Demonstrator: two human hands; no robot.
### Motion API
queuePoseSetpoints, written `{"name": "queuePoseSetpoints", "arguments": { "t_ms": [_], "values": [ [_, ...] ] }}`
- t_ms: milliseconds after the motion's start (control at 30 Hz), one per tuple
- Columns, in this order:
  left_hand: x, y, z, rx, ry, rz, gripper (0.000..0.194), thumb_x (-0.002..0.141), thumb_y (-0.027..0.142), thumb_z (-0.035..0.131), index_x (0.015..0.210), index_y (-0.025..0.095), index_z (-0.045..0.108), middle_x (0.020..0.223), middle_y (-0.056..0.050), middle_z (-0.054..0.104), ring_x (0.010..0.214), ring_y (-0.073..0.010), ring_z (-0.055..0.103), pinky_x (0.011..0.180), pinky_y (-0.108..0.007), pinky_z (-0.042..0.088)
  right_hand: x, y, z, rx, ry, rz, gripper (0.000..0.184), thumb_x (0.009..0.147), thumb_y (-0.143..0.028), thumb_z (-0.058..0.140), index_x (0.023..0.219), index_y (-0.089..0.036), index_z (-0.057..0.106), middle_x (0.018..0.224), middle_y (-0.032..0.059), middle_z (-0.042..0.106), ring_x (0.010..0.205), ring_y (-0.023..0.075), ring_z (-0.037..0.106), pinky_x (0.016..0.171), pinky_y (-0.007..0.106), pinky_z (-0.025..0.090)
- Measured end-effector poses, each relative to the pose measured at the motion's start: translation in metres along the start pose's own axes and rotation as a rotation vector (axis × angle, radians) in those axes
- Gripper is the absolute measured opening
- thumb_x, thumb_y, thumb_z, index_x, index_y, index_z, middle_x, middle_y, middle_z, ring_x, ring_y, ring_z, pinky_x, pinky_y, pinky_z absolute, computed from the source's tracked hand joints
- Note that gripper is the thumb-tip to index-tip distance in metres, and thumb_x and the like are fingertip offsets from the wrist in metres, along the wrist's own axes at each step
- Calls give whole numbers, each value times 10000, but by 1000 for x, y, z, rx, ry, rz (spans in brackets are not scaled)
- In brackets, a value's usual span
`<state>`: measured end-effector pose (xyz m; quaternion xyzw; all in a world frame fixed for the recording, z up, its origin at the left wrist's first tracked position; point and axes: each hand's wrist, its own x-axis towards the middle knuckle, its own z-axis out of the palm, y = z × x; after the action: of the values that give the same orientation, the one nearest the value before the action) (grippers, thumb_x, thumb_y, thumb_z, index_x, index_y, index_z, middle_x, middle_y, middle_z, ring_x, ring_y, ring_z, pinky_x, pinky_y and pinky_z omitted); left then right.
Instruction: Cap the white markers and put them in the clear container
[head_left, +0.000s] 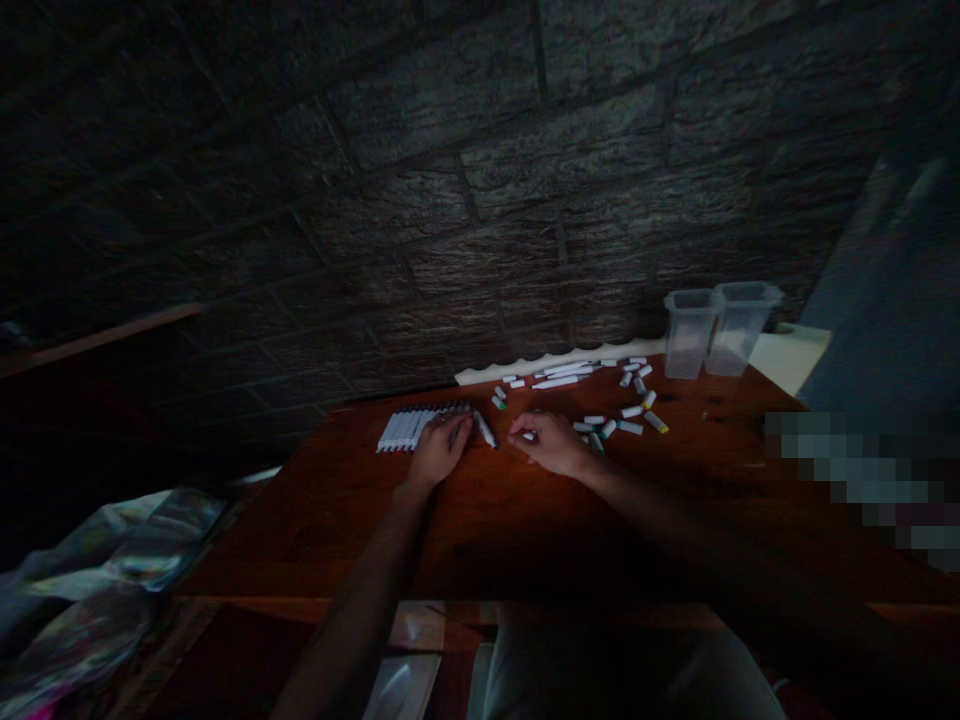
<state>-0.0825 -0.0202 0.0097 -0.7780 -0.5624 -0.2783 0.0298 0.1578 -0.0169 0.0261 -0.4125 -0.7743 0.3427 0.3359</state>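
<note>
My left hand (441, 447) is closed, its fingertips on a white marker (485, 430) that slants down to the right with a dark tip. Beside that hand lies a neat row of white markers (409, 428), side by side, with dark upper ends and some red at the lower ends. My right hand (553, 442) pinches a small white piece that looks like a marker cap (529, 435); the fingers hide most of it. Several loose caps (630, 427) with green, red and yellow ends are scattered to its right. Behind them, more white markers (562, 378) lie in a loose pile.
Two clear plastic containers (691, 335) stand at the back right of the wooden table (480, 530). A white wavy-edged strip (555, 358) runs along the block wall (480, 200). Plastic bags (142, 545) are at the left. The scene is dim.
</note>
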Motion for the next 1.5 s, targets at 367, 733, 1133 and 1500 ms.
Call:
{"name": "queuePoseSetpoints", "arguments": {
  "t_ms": [367,733,1133,1500],
  "values": [
    [-2,19,7,160,-57,164,350,958,439,441,1051,243,716,1220,-85,630,1171,-265,534,975,-463,414,6,12,-18,-174,94,-68,143,857,-208,573,897,-188,709,905,32,757,815,156,696,763,248,487],
    [1,10,7,185,-72,72,420,982,426,372,1102,207,710,1224,-86,669,1193,-254,566,1047,-459,409,4,13,-24,-337,66,-67,188,883,-239,542,929,-212,721,914,18,758,766,142,677,718,225,457],
    [1,9,7,225,-78,65,448,981,437,372,1151,167,686,1299,-107,627,1228,-255,542,1063,-438,398,4,15,-24,-348,62,-62,198,887,-241,539,944,-197,724,904,20,762,746,133,679,682,212,453],
    [0,10,6,252,-130,12,491,980,461,345,1264,161,612,1362,-120,576,1272,-271,497,1077,-460,375,5,18,-23,-370,63,-61,197,880,-250,541,934,-203,725,891,20,761,762,145,683,698,216,452]
  ]
}}
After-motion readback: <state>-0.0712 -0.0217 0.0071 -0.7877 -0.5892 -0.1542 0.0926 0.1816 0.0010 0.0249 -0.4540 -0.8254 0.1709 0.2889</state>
